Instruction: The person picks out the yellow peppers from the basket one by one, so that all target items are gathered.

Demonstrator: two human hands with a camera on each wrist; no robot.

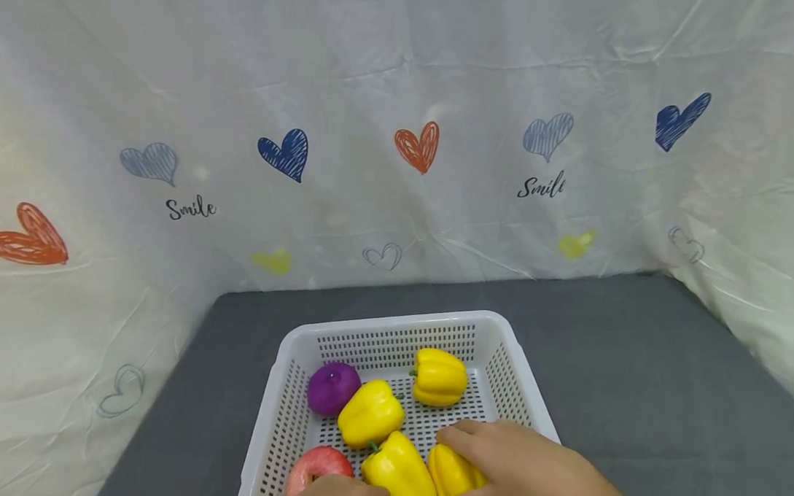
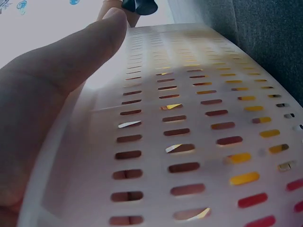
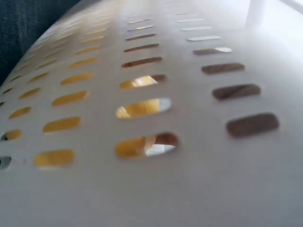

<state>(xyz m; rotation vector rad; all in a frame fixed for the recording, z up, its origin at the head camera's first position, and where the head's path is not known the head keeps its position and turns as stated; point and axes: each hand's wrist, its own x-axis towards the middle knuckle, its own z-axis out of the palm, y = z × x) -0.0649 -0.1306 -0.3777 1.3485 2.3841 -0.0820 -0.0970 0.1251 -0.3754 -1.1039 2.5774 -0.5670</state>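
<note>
In the head view my right hand (image 1: 514, 460) reaches over the right side of a white perforated basket (image 1: 394, 324), its fingers and thumb curled round a yellow bell pepper (image 1: 453, 475). Another yellow bell pepper (image 1: 398, 473) lies just left of that one. My left hand (image 1: 345, 494) is at the bottom edge, largely cut off by the frame. It overlaps the lower part of a round red fruit (image 1: 317, 464), with fingertips right at the neighbouring pepper; whether it grips anything I cannot tell. The left thumb (image 2: 71, 66) extends along the basket's rim in the left wrist view.
Farther back in the basket lie a purple onion-like ball (image 1: 333, 389) and two more yellow peppers, one in the middle (image 1: 371, 415) and one at the back right (image 1: 440, 378). The basket stands on a dark grey table (image 1: 629, 373). Behind hangs a white heart-printed sheet (image 1: 350, 93).
</note>
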